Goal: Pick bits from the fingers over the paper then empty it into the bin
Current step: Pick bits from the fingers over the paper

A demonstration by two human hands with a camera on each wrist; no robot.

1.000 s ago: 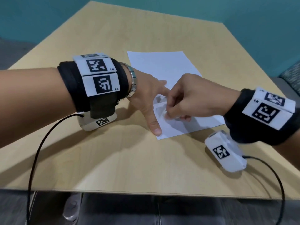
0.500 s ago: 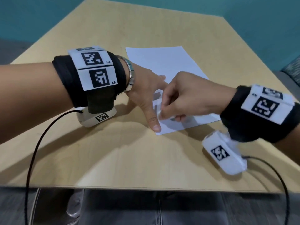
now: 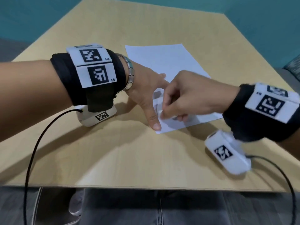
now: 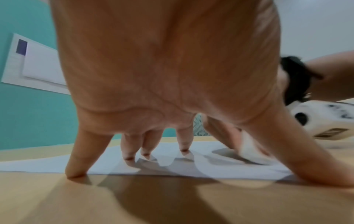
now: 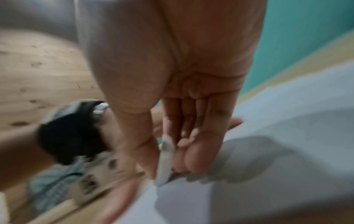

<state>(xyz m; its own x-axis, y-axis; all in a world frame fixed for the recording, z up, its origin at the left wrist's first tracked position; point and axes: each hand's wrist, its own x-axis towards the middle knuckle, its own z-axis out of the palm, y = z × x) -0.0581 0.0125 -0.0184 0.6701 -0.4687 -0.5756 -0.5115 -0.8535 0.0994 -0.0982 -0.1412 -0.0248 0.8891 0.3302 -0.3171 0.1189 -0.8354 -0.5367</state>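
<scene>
White paper (image 3: 164,62): lay flat on your wooden table (image 3: 113,151).
Left hand (image 3: 144,88): you kept fingers splayed, tips on the sheet.
Right hand (image 3: 183,98): you pinched a pale bit (image 5: 165,159) beside your left thumb.
Progress: picking underway; emptying undone, no bin visible.

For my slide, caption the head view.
Left hand spread on the paper; right hand pinches a white bit beside it.
</scene>
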